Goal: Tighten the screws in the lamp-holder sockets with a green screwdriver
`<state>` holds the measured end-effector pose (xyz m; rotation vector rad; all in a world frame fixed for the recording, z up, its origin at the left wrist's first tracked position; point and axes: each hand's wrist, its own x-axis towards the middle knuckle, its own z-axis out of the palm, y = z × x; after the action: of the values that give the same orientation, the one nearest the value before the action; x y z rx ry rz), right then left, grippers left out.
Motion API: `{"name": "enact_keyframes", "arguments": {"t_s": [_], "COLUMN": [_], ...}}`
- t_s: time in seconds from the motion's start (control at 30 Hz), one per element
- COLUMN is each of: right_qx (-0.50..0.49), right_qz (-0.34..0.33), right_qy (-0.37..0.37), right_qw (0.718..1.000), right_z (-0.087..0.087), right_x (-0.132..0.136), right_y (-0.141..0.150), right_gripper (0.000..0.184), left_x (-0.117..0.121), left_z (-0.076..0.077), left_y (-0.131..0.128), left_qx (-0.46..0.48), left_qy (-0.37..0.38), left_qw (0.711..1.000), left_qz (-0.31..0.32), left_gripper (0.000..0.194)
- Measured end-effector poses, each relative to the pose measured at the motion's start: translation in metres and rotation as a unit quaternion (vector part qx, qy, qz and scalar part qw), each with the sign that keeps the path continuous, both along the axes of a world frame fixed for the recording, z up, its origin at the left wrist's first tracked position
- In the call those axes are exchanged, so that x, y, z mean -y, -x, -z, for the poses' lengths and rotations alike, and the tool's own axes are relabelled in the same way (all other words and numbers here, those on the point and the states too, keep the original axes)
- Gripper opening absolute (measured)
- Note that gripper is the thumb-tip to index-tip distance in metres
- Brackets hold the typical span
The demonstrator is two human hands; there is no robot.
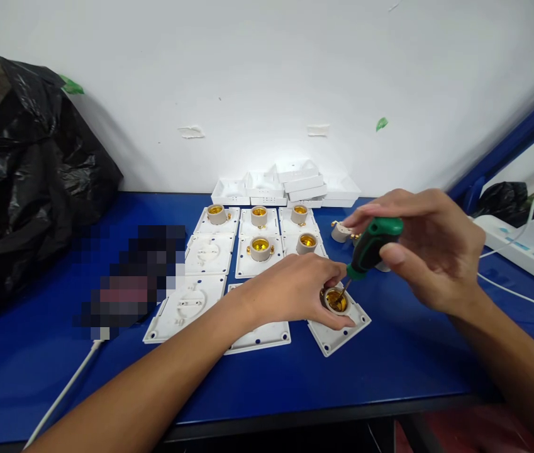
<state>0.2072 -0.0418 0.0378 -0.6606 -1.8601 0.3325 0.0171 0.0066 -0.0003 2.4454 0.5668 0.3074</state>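
Note:
My left hand (309, 289) pinches a round lamp socket (336, 300) with a brass screw thread, which sits on a tilted white square plate (342, 333) near the table's front. In my right hand (427, 251) is a screwdriver (374, 244) with a green and black handle. It leans, and its shaft reaches down into that socket. Behind my left hand stand several white plates, some bearing lamp sockets such as this one (260, 248). Two plates at the left, including the nearest plate (191, 305), have no socket on them. A loose socket (341, 231) lies by my right fingers.
White plastic boxes (290, 182) are stacked against the wall. A black plastic bag (35, 176) fills the left side. A white power strip (521, 242) with cables lies at the right, and a white cable (66, 390) runs to a blurred-out object (129, 283) at the left.

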Motion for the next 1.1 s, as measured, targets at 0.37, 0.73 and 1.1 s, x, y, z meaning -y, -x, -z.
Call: {"name": "enact_keyframes", "arguments": {"t_s": [0.37, 0.73, 1.1], "right_qx": [-0.056, -0.065, -0.067], "right_qz": [0.075, 0.149, 0.102], "right_qy": [-0.002, -0.136, -0.114], "right_qw": [0.996, 0.977, 0.986], "right_z": [0.006, 0.014, 0.025], "right_x": [-0.006, -0.006, -0.002], "right_y": [0.006, 0.005, 0.01], "right_gripper": [0.026, 0.023, 0.036], "left_x": [0.001, -0.003, -0.004], "left_z": [-0.002, -0.011, -0.023], "left_y": [0.0, 0.008, 0.013], "left_qx": [-0.001, 0.033, 0.009], "left_qy": [-0.007, 0.078, 0.166], "left_qw": [1.0, 0.994, 0.982], "left_qz": [0.008, 0.065, 0.086], "left_gripper": [0.049, 0.033, 0.035]}}
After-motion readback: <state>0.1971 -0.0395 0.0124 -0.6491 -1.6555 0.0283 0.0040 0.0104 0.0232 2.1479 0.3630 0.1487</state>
